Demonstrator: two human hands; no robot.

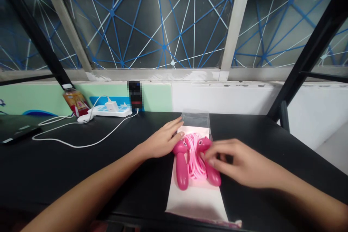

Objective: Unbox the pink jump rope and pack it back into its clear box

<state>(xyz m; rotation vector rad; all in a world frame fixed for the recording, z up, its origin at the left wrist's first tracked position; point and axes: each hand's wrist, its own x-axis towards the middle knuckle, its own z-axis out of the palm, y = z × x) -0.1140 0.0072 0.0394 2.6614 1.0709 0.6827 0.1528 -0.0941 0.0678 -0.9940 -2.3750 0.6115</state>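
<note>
The pink skipping rope (194, 156) sits coiled on a white card (195, 199) — left grip (163, 139) open just beside it, right grip (241, 163) curled on its handle (214, 177), perhaps steadying it, firmness unclear.

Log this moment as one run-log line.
left hand: beside left handle of pink jump rope | right hand: fingers on right handle | beneath: white card | behind: clear plastic box

A pink skipping rope (193, 156) lay on white card (195, 203).
Right hand (239, 163) touched one handle (213, 175); left hand (160, 139) lay beside the other handle (181, 170).
</note>
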